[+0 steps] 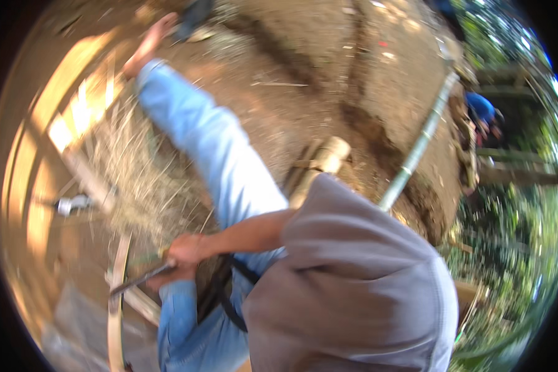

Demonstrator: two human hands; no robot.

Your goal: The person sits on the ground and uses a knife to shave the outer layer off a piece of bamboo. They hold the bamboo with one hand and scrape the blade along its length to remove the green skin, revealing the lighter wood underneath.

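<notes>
My right arm reaches out from a grey sleeve. My right hand (189,250) is closed round the grip of a knife (141,279), whose dark blade points down and left. The blade crosses over a long, pale bamboo strip (115,332); whether it touches I cannot tell. Just under that hand, beside the blue jeans (178,310), shows a patch of skin, blurred and partly covered. Whether it is my left hand or a foot cannot be made out. A pile of fine shavings (139,180) lies just beyond the knife.
One leg stretches over the dirt ground to a bare foot (152,43). A green bamboo pole (418,146) and a cut bamboo piece (328,158) lie behind it. A white object (74,204) and plastic sheeting (87,316) are at left. A person in blue headwear (479,106) is far right.
</notes>
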